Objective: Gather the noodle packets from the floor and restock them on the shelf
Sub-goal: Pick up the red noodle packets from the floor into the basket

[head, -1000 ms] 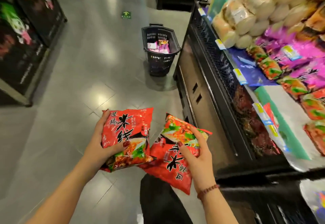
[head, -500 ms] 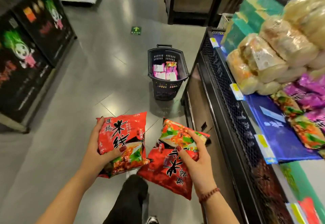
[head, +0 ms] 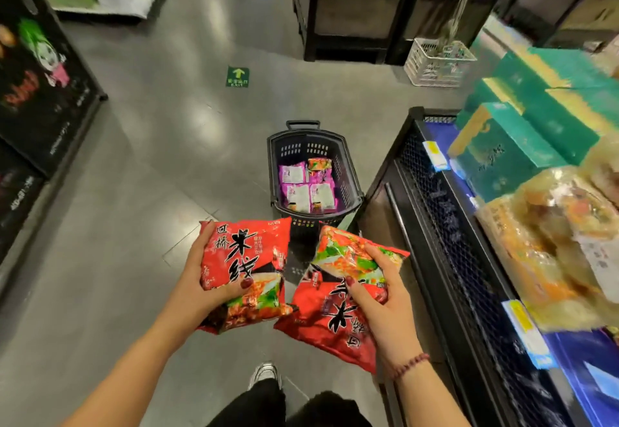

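Note:
My left hand (head: 196, 279) grips a red noodle packet (head: 246, 259) with black characters, thumb across its front. Two more red packets are held by my right hand (head: 382, 296): one (head: 351, 254) lies on top with its picture side up, and the other (head: 331, 329) hangs below it, upside down. Both hands are in front of me at waist height. A black basket (head: 350, 185) on the floor ahead holds several purple packets (head: 306, 185). The black mesh-fronted shelf (head: 445, 212) runs along my right.
On the shelf lie green boxes (head: 522, 138), clear bags of noodles (head: 549, 235) and a blue liner. A dark display stand (head: 43, 91) lines the left. Black racks (head: 351, 8) and a white crate (head: 435, 61) stand at the back. Grey floor stretches between, with a green exit arrow (head: 237, 76).
I have stepped toward the basket, so it looks larger and nearer. The view has tilted up along the aisle. Both hands keep the same hold on the packets.

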